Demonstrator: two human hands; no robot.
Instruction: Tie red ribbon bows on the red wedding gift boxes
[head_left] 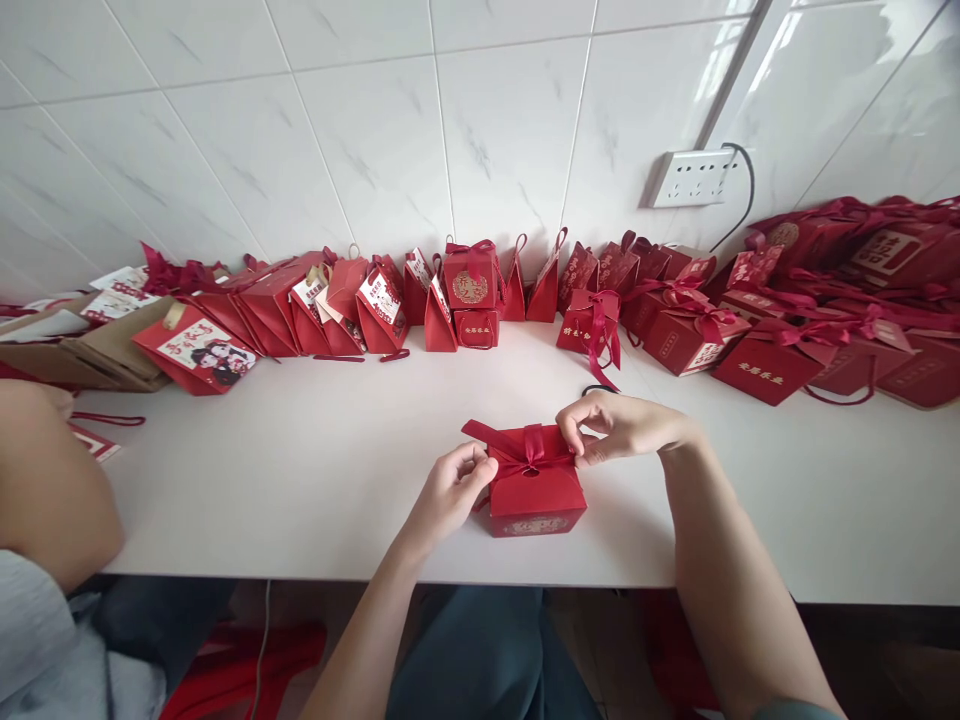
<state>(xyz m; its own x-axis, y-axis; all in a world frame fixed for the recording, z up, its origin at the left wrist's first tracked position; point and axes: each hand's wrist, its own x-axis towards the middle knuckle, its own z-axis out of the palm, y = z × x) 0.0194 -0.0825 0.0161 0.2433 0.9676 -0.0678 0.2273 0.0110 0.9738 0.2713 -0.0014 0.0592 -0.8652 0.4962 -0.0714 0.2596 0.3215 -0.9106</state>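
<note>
A red gift box (538, 500) with gold print on its front stands near the table's front edge. Across its top runs a dark red ribbon (532, 450), knotted in the middle. My left hand (454, 485) is at the box's left side, thumb and fingers pinched on the ribbon. At the right top corner my right hand (619, 428) pinches the ribbon's other side, fingers curled. A loose ribbon end sticks out at the box's upper left.
Many red boxes (474, 280) line the back of the white table (300, 480), piled higher at the right. A cardboard box (97, 350) and another person's arm (56, 480) are at the left. A socket strip (690, 180) is on the wall.
</note>
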